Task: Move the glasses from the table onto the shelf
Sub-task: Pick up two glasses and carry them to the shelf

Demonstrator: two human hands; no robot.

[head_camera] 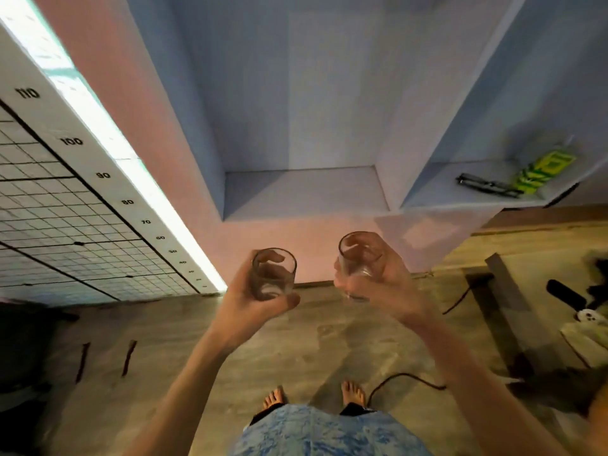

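I hold two clear, empty drinking glasses up in front of a wall shelf. My left hand is wrapped around the left glass, which stands upright. My right hand grips the right glass, tilted slightly toward me. Both glasses are in the air, below and in front of the pale blue shelf niche, whose flat bottom lies just above the hands. The table is out of view.
A second niche on the right holds a dark metal tool and a green-yellow packet. A measuring grid board leans at the left. Cables and dark equipment lie on the floor at right.
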